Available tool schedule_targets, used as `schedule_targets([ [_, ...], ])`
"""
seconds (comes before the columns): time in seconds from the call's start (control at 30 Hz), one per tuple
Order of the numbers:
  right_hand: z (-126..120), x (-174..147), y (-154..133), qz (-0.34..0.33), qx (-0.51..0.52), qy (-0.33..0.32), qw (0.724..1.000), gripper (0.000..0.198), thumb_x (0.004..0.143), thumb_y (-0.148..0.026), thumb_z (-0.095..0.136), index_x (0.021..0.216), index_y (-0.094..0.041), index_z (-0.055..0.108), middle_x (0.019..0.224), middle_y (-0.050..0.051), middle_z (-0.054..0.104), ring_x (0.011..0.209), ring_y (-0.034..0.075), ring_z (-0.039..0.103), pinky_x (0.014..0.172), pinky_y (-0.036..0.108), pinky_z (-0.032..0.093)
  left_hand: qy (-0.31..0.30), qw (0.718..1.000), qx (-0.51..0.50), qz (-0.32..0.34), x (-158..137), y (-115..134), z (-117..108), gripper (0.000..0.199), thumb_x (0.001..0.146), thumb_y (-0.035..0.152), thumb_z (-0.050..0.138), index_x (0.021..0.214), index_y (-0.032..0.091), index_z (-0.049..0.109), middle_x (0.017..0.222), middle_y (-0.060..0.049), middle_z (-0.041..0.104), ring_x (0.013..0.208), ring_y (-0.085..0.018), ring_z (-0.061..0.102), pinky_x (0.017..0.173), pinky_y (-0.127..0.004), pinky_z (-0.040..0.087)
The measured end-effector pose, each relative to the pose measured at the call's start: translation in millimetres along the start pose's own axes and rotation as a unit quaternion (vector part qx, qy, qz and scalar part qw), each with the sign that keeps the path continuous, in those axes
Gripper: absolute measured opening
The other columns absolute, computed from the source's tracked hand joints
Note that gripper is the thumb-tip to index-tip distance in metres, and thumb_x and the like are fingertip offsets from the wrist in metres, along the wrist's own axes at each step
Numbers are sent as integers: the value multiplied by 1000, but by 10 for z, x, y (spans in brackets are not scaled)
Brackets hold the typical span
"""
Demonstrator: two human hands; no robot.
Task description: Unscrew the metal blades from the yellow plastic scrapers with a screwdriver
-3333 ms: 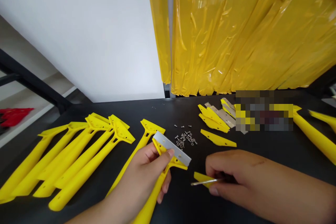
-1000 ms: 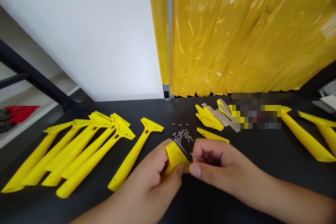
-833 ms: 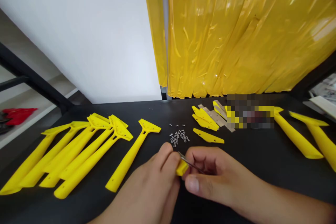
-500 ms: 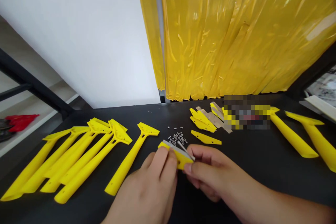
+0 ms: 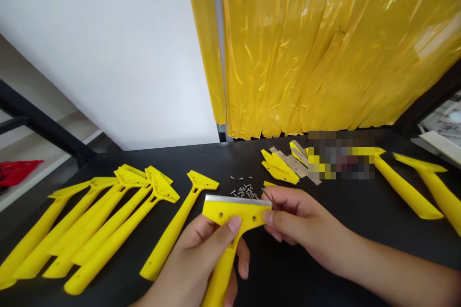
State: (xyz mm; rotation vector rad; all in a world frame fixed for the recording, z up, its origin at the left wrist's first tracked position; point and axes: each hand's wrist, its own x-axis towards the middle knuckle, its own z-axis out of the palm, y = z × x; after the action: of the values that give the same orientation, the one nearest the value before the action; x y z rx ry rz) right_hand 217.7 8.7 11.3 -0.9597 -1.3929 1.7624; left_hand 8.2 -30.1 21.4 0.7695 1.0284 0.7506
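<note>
A yellow scraper (image 5: 236,218) with a strip of metal blade (image 5: 239,199) along its top edge is held in my left hand (image 5: 205,249). That thumb presses on the face of the head, between two small holes, and the fingers are wrapped behind the handle. My right hand (image 5: 298,216) is closed at the head's right corner, thumb against the edge. A thin metal tool (image 5: 267,194) pokes out from its fingers; its kind is unclear. Just beyond the blade lie small screws and nuts (image 5: 243,191) in a loose pile.
Several yellow scraper handles (image 5: 108,220) lie at left, with one handle (image 5: 173,230) nearer my hand. Yellow clamp plates (image 5: 279,168) and metal blades (image 5: 298,165) are behind the screws. More handles (image 5: 410,187) lie right on the black table (image 5: 342,206). A yellow plastic curtain (image 5: 306,57) hangs behind.
The scraper has been turned over and round: its head now faces me with the blade edge away and the handle pointing toward me. My left hand has rolled thumb-side up.
</note>
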Motion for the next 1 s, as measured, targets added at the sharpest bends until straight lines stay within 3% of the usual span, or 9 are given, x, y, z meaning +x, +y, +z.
schedule_targets([
  [0.07,-8,0,21,-9,-9,-8,1000,28,88,-34,74,74,-20,54,64,-5,51,63,11,42,58,26,31,-9,1000,0,5,17,-36,-8,49,89,67,73,98,19,67,56,2,66,31,-6,45,33,-15,28],
  [0.23,-22,23,43,-16,-46,-26,998,26,94,-36,69,76,-20,57,72,-1,58,68,14,46,63,28,34,42,999,31,12,4,-83,25,44,97,62,65,91,19,66,49,3,62,34,-5,42,39,-15,31],
  [0.47,-36,48,62,-12,-71,-27,997,29,96,-38,68,75,-21,58,70,-1,57,69,15,47,63,29,36,52,998,27,5,31,-118,15,42,97,60,63,84,21,63,48,5,57,32,-5,41,36,-14,32],
  [0.63,-30,26,57,-11,-86,-29,996,34,97,-43,69,74,-21,57,70,-2,54,69,15,46,62,28,35,34,999,5,-5,74,-142,-1,50,87,69,72,78,22,61,44,5,56,29,-6,40,32,-14,29],
  [0.73,-76,14,21,-33,-140,8,990,39,100,-48,67,75,-21,55,70,-4,48,66,13,41,60,27,33,53,999,-2,2,94,-107,-20,52,84,70,75,73,20,61,43,5,55,28,-6,40,32,-15,30],
  [0.87,-246,55,-16,-100,-224,119,962,41,108,-56,49,92,-23,68,65,-4,47,61,14,45,59,28,40,128,991,-3,45,111,8,-77,47,86,61,77,73,19,62,46,4,55,33,-6,43,36,-16,32],
  [0.93,-342,95,-13,-137,-283,142,939,36,112,-46,41,115,-25,71,72,-2,57,67,16,56,66,30,49,143,988,-3,62,111,57,-102,43,89,57,76,77,19,62,49,5,56,35,-6,43,37,-17,32],
  [1.0,-413,129,2,-194,-368,118,901,33,112,-29,40,132,-27,66,95,3,68,87,18,66,82,33,54,147,987,-2,69,102,82,-113,41,90,55,75,78,19,60,50,5,55,36,-6,42,39,-17,33],
])
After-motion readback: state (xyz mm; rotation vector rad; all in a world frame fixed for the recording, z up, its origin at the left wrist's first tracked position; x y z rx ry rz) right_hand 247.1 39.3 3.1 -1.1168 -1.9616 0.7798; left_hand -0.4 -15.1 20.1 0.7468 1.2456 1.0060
